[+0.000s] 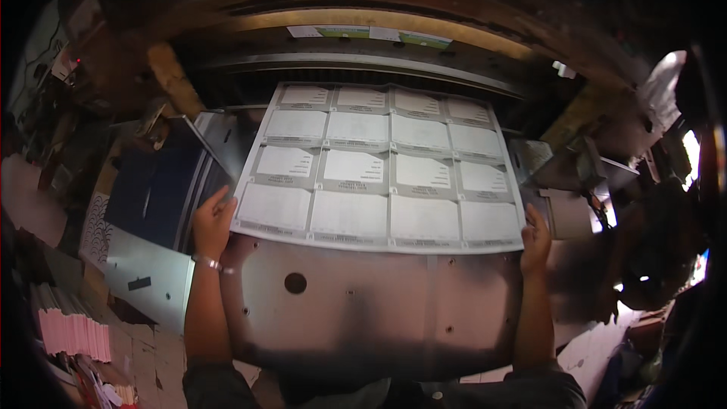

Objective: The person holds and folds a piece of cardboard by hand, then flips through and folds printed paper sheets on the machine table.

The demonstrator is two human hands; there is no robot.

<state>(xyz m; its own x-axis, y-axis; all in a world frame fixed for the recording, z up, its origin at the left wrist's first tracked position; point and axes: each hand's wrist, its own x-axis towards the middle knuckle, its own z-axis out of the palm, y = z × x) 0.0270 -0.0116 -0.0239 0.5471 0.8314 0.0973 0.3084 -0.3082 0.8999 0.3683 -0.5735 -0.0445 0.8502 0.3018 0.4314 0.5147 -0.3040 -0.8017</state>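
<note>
Head view: a large printed sheet (382, 174) lies flat on the metal counter (397, 291), its far edge up against the dark gap below a long metal bar (341, 60). The left hand (213, 223) is at its left edge, fingers loosely spread, and the right hand (535, 242) is at the right near corner, fingers bent; whether either pinches the paper I cannot tell. Flanking it this way probably keeps the sheet straight and level, while the smooth counter seems to bear its weight. Its long axis runs left to right, roughly parallel to the bar. The rows of panels follow that line, and their lettering appears upside down to the person.
</note>
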